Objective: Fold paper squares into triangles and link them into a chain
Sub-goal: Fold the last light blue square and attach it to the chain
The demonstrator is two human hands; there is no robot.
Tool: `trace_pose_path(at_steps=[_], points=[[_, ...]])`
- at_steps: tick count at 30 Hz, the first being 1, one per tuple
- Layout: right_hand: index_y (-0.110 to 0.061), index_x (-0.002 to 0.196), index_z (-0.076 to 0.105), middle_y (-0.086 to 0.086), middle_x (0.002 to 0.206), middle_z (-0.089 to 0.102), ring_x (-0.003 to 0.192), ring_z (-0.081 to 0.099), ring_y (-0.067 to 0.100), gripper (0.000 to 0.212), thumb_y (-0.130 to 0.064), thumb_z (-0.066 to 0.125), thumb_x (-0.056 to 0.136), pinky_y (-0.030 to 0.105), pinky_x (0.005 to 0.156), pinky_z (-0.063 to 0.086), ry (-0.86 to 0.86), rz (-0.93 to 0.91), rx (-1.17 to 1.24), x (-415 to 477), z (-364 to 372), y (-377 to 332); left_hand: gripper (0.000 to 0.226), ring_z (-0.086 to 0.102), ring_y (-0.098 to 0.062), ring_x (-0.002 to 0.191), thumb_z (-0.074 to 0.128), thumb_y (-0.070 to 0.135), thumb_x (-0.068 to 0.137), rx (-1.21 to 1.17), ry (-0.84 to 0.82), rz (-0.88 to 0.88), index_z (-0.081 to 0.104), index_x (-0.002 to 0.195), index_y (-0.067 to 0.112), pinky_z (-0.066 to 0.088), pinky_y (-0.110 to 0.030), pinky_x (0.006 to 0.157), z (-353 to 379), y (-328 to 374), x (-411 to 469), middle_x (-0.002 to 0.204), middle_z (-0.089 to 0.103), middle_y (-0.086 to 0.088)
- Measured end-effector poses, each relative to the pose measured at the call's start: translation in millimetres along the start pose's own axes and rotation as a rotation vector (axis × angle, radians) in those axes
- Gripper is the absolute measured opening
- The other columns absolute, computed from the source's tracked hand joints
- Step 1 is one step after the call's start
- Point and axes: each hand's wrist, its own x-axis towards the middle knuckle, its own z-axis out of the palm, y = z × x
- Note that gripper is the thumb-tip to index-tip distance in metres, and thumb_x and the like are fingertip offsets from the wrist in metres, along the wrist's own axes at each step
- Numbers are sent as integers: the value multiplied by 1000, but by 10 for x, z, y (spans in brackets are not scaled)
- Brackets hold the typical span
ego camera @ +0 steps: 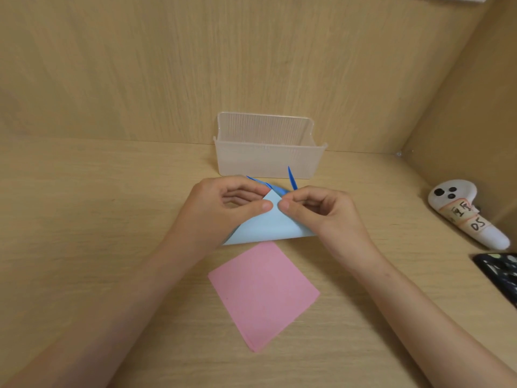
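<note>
A light blue paper (268, 226) folded into a triangle lies on the wooden desk, its apex pointing away from me. My left hand (223, 208) and my right hand (321, 212) both pinch that apex, thumbs almost touching. Behind the apex a darker blue folded piece (279, 187) shows two thin points sticking up; most of it is hidden by my fingers. A small stack of pink paper squares (263, 294) lies flat nearer to me, just below the blue triangle.
A clear plastic box (268, 161) stands behind my hands against the back wall. A white controller (464, 212) lies at the right by the side wall, and a black phone (500, 273) sits at the right edge.
</note>
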Motion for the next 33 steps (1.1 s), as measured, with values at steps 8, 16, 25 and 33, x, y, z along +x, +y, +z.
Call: trace_pose_path(at_steps=[8, 16, 25, 33], points=[[-13, 75, 71, -1, 74, 69, 72, 58, 9, 8, -7, 70, 81, 17, 69, 43, -10, -3, 7, 3, 5, -8, 18, 65, 2, 66, 77, 7, 73, 28, 32, -3, 72, 78, 23, 50, -12, 71, 28, -6, -11, 68, 71, 12], [-12, 76, 71, -2, 74, 69, 72, 57, 10, 8, -8, 70, 82, 17, 68, 43, -8, -13, -2, -3, 2, -12, 17, 64, 3, 64, 78, 8, 73, 35, 51, -4, 72, 79, 23, 48, -9, 67, 42, -5, -14, 69, 71, 10], [-14, 75, 71, -2, 73, 68, 71, 57, 10, 10, -7, 69, 83, 17, 67, 43, -6, -16, 2, -2, 10, -20, 19, 64, 3, 64, 76, 8, 74, 32, 47, 5, 71, 76, 26, 49, -10, 68, 37, 13, -24, 66, 71, 15], [-15, 74, 71, -3, 73, 69, 71, 58, 9, 12, -7, 69, 83, 17, 68, 44, -13, -20, 5, 1, 10, -14, 15, 65, 1, 66, 77, 9, 74, 24, 51, -15, 72, 78, 23, 49, -10, 69, 46, -3, -19, 67, 71, 10]])
